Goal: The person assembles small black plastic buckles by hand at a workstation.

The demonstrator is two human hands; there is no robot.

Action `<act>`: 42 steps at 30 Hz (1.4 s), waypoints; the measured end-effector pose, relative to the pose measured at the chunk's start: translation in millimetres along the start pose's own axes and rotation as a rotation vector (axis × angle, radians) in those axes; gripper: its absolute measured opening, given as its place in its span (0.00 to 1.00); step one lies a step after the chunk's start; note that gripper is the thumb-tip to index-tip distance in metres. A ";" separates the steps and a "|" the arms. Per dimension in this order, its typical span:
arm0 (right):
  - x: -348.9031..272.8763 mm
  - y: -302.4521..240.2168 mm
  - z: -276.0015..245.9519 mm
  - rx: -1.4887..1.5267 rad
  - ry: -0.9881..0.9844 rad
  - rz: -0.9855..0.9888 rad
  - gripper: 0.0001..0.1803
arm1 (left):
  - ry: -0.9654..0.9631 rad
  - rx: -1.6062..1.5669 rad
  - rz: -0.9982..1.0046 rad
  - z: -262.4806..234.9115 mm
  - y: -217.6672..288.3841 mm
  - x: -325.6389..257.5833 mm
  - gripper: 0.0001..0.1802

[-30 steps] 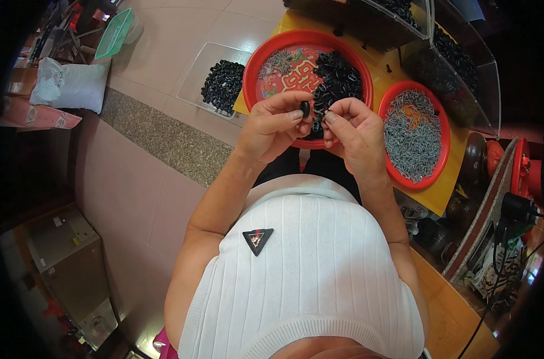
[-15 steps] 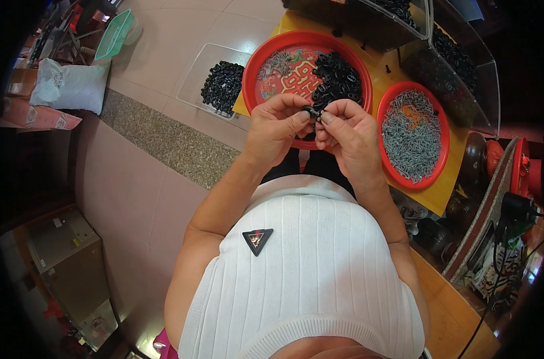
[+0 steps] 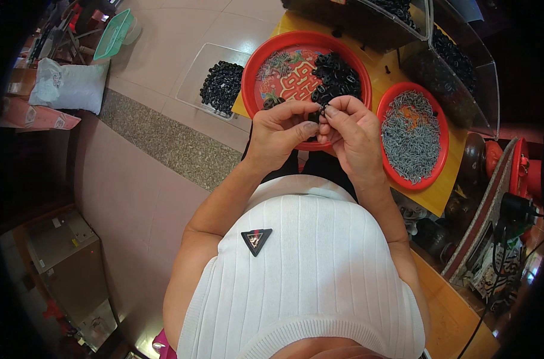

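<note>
2 round trays sit on the worktop [image 3: 445, 194]: the big tray [image 3: 266, 63] of rings lies left, the small tray [image 3: 441, 128] of screws right. Both hands meet over the big tray's near rim; a clear tray [image 3: 191, 81] rests on the floor further left.

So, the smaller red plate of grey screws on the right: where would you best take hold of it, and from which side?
Probably by its raised rim at the near-right edge, coming from the right hand side. The smaller red plate is shallow and round, its middle is heaped with grey screws, and a clear bin crowds the far side, so only the near rim looks free for a pinch.
</note>
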State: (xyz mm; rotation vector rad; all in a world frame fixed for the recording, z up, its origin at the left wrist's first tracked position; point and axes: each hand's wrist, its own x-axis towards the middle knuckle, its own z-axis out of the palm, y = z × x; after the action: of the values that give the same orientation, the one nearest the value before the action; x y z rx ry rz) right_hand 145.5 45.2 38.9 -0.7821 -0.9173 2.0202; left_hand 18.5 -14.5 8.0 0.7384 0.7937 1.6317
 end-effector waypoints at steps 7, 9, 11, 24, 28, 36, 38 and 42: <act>0.4 -4.2 -2.0 -0.010 -0.033 0.014 0.05 | -0.039 -0.098 -0.041 -9.3 -0.1 4.4 0.15; -1.2 -8.9 -5.4 -0.196 0.005 -0.022 0.04 | -0.029 -0.137 -0.056 -13.0 0.4 5.6 0.15; -3.1 -12.4 -3.1 -0.290 0.022 0.007 0.03 | -0.049 -0.245 -0.091 -14.8 1.0 6.2 0.15; -3.9 -8.0 -0.8 -0.471 0.050 0.028 0.03 | -0.062 -0.139 -0.070 -17.1 -0.4 4.2 0.16; -4.2 -7.7 -1.9 -0.494 0.053 0.028 0.03 | -0.046 -0.028 -0.059 -16.5 0.6 3.8 0.16; -5.5 -5.1 -2.7 -0.596 0.055 -0.032 0.02 | -0.057 0.280 0.036 -14.5 4.6 2.5 0.16; -6.6 -5.7 -1.7 -0.612 0.058 -0.042 0.02 | -0.075 0.364 0.106 -13.7 4.6 3.2 0.16; -6.5 -5.0 -0.6 -0.633 0.075 -0.050 0.02 | -0.075 0.365 0.095 -14.1 2.8 3.2 0.16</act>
State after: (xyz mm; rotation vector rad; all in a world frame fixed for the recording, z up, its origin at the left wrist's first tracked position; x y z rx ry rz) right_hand 151.3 42.2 43.9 -1.1436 -1.5430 1.6435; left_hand 4.9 -13.4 2.4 1.1029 1.0290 1.5491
